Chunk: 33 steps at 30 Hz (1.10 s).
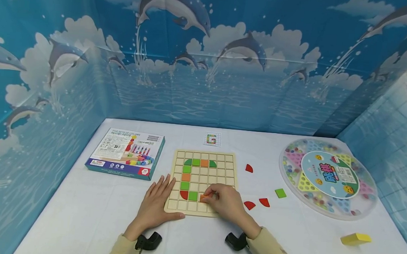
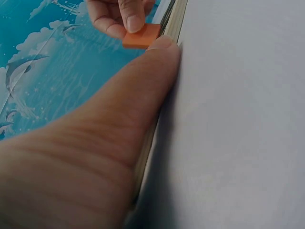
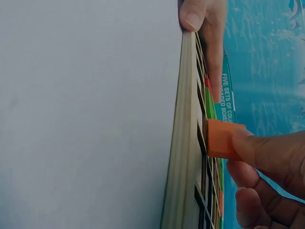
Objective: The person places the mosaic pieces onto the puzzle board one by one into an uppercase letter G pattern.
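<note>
Orange square tile (image 1: 202,198) is pinched between the thumb and fingers of the right hand (image 1: 224,200), over the near part of a wooden grid board (image 1: 226,180). It stands tilted up on edge, with its lower side at the grid; whether it touches the wood, one cannot tell.

The left hand (image 1: 156,203) lies with its fingers straight and spread at the left side of the board, and its thumb touches the near edge.

Just left of the pinching fingers, a green square tile (image 1: 193,196) sits in its cell, and next to it a red quarter-circle piece (image 1: 183,195). From this red piece, more green and orange pieces go away from the person, then turn right along a far row.

To the right of the pinching fingers, three loose red quarter-circle pieces (image 1: 264,202) and a loose green square tile (image 1: 280,193) lie on the table (image 1: 194,246). Well beyond these fingers is a small pattern card (image 1: 212,139). Near the left fingertips, on their far side, lies a flat game box (image 1: 126,153).
</note>
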Each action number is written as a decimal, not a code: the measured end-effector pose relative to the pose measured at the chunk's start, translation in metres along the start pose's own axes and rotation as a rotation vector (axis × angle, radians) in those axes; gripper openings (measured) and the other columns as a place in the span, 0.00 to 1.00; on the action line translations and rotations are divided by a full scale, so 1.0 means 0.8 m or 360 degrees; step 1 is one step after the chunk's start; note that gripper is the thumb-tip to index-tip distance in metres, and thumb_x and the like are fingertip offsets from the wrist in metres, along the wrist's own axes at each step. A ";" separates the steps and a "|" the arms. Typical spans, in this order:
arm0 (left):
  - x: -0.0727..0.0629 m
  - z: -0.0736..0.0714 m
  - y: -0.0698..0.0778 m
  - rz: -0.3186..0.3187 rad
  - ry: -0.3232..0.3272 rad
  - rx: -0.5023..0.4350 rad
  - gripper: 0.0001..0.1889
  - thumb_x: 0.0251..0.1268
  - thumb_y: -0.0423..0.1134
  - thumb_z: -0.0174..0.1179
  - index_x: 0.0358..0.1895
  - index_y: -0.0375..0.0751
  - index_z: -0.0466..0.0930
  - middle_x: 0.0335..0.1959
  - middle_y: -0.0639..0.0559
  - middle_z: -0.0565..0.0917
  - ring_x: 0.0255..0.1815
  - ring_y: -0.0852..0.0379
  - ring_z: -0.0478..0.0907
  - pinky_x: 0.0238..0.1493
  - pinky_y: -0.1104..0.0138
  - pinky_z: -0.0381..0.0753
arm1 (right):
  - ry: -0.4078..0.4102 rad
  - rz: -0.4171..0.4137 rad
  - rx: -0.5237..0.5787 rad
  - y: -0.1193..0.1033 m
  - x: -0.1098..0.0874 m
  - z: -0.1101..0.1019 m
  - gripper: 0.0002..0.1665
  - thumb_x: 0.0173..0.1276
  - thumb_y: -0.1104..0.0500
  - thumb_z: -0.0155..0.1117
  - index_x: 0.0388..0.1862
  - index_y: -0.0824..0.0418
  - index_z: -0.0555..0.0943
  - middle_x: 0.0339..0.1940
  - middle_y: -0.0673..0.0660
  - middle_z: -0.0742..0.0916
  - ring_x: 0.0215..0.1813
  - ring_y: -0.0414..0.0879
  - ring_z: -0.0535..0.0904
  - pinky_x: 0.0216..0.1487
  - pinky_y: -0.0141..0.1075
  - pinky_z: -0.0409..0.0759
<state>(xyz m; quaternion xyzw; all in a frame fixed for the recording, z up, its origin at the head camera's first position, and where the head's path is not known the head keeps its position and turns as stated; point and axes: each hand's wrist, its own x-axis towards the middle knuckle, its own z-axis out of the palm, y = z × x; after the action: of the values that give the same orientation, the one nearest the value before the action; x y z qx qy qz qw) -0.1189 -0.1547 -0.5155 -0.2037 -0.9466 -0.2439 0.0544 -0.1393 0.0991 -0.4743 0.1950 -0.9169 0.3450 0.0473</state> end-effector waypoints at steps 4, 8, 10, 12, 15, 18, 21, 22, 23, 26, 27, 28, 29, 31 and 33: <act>0.000 0.000 0.000 -0.0026 -0.0032 0.0006 0.57 0.44 0.68 0.65 0.74 0.38 0.52 0.75 0.42 0.52 0.75 0.43 0.43 0.69 0.49 0.41 | -0.0009 -0.0031 -0.0039 -0.003 0.007 0.007 0.07 0.55 0.56 0.75 0.26 0.48 0.83 0.22 0.38 0.78 0.20 0.32 0.68 0.22 0.30 0.68; 0.000 -0.001 0.000 -0.0049 -0.0059 -0.0006 0.57 0.44 0.69 0.64 0.75 0.39 0.51 0.75 0.43 0.51 0.75 0.45 0.41 0.70 0.50 0.40 | -0.0021 -0.0020 -0.0074 -0.004 0.011 0.009 0.06 0.56 0.57 0.74 0.27 0.49 0.83 0.23 0.38 0.79 0.22 0.33 0.69 0.23 0.30 0.68; 0.000 -0.002 0.000 -0.0050 -0.0061 -0.0010 0.57 0.44 0.69 0.64 0.75 0.39 0.51 0.75 0.43 0.51 0.75 0.45 0.41 0.70 0.50 0.39 | -0.0037 0.0000 -0.0087 -0.004 0.012 0.009 0.05 0.56 0.57 0.73 0.27 0.49 0.84 0.24 0.39 0.79 0.22 0.33 0.69 0.24 0.30 0.69; 0.000 -0.002 0.001 -0.0047 -0.0057 -0.0012 0.57 0.44 0.69 0.64 0.75 0.39 0.51 0.75 0.43 0.51 0.75 0.45 0.41 0.70 0.50 0.40 | -0.0059 0.0020 -0.0092 -0.004 0.011 0.008 0.05 0.57 0.57 0.73 0.27 0.49 0.84 0.24 0.39 0.78 0.23 0.34 0.70 0.25 0.31 0.69; 0.000 -0.002 0.001 -0.0047 -0.0052 -0.0016 0.57 0.44 0.69 0.64 0.75 0.39 0.51 0.75 0.43 0.51 0.75 0.45 0.41 0.70 0.50 0.40 | -0.0078 0.0026 -0.0101 -0.004 0.010 0.007 0.04 0.57 0.57 0.73 0.27 0.50 0.84 0.25 0.40 0.78 0.25 0.34 0.71 0.28 0.31 0.70; 0.000 -0.002 0.000 -0.0051 -0.0054 -0.0010 0.58 0.44 0.69 0.64 0.75 0.39 0.52 0.75 0.43 0.51 0.75 0.45 0.41 0.70 0.50 0.40 | -0.0081 -0.0007 -0.0139 -0.003 0.009 0.006 0.03 0.56 0.57 0.73 0.29 0.51 0.85 0.25 0.40 0.77 0.27 0.35 0.72 0.28 0.31 0.71; 0.000 -0.001 0.000 -0.0059 -0.0061 -0.0010 0.58 0.44 0.70 0.63 0.75 0.39 0.52 0.75 0.44 0.51 0.75 0.46 0.41 0.70 0.50 0.39 | -0.0077 -0.0061 -0.0203 -0.002 0.007 0.005 0.04 0.56 0.57 0.73 0.32 0.52 0.87 0.26 0.42 0.76 0.27 0.36 0.71 0.27 0.30 0.70; 0.000 0.000 -0.001 -0.0061 -0.0063 -0.0011 0.58 0.44 0.70 0.63 0.75 0.39 0.51 0.75 0.44 0.51 0.75 0.46 0.41 0.70 0.50 0.39 | -0.0077 -0.0080 -0.0225 -0.002 0.007 0.004 0.04 0.57 0.57 0.73 0.33 0.53 0.88 0.26 0.42 0.76 0.27 0.36 0.70 0.25 0.29 0.69; 0.000 0.000 -0.001 -0.0062 -0.0064 -0.0014 0.58 0.44 0.70 0.63 0.75 0.39 0.51 0.75 0.44 0.51 0.75 0.46 0.40 0.70 0.50 0.39 | -0.0073 -0.0103 -0.0246 -0.002 0.006 0.003 0.05 0.56 0.58 0.73 0.33 0.54 0.88 0.27 0.43 0.76 0.26 0.37 0.70 0.24 0.29 0.68; -0.001 0.000 -0.001 -0.0060 -0.0059 -0.0019 0.58 0.44 0.69 0.64 0.75 0.39 0.52 0.75 0.44 0.51 0.75 0.46 0.40 0.70 0.50 0.39 | -0.0071 -0.0140 -0.0299 -0.002 0.003 0.002 0.08 0.56 0.57 0.73 0.36 0.55 0.89 0.26 0.44 0.75 0.25 0.37 0.67 0.21 0.28 0.65; -0.001 0.001 -0.001 -0.0058 -0.0056 -0.0019 0.58 0.44 0.69 0.64 0.75 0.39 0.52 0.75 0.44 0.51 0.75 0.46 0.41 0.70 0.50 0.39 | -0.0072 -0.0148 -0.0315 -0.002 0.003 0.002 0.08 0.56 0.57 0.73 0.36 0.55 0.89 0.25 0.44 0.75 0.25 0.37 0.67 0.21 0.28 0.64; 0.000 0.001 -0.001 -0.0056 -0.0053 -0.0017 0.57 0.44 0.69 0.64 0.74 0.39 0.52 0.75 0.43 0.51 0.75 0.46 0.41 0.70 0.50 0.39 | -0.0071 -0.0152 -0.0328 -0.002 0.002 0.002 0.08 0.56 0.57 0.73 0.36 0.55 0.90 0.25 0.44 0.75 0.25 0.37 0.66 0.20 0.28 0.64; 0.000 0.001 -0.001 -0.0053 -0.0050 -0.0014 0.57 0.44 0.68 0.65 0.74 0.39 0.52 0.75 0.43 0.51 0.75 0.45 0.41 0.70 0.50 0.40 | -0.0071 -0.0155 -0.0337 -0.001 0.002 0.002 0.08 0.56 0.57 0.73 0.36 0.55 0.90 0.25 0.44 0.74 0.25 0.37 0.66 0.20 0.28 0.64; 0.000 0.000 -0.001 -0.0049 -0.0048 -0.0014 0.57 0.44 0.68 0.65 0.74 0.39 0.52 0.75 0.43 0.51 0.75 0.45 0.41 0.69 0.50 0.40 | -0.0080 -0.0159 -0.0349 -0.001 0.001 0.001 0.09 0.57 0.57 0.73 0.37 0.55 0.89 0.24 0.44 0.74 0.25 0.37 0.65 0.21 0.28 0.64; 0.001 0.000 -0.001 -0.0050 -0.0049 -0.0014 0.58 0.44 0.68 0.65 0.74 0.39 0.52 0.75 0.43 0.51 0.75 0.45 0.41 0.70 0.50 0.40 | -0.0101 -0.0161 -0.0351 0.000 0.000 0.000 0.09 0.58 0.58 0.71 0.39 0.54 0.89 0.24 0.44 0.74 0.25 0.37 0.65 0.21 0.28 0.64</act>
<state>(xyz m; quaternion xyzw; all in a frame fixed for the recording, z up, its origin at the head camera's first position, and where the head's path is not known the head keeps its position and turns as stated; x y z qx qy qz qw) -0.1197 -0.1554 -0.5160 -0.1926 -0.9494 -0.2456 0.0350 -0.1389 0.0988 -0.4743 0.2454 -0.9393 0.2329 0.0568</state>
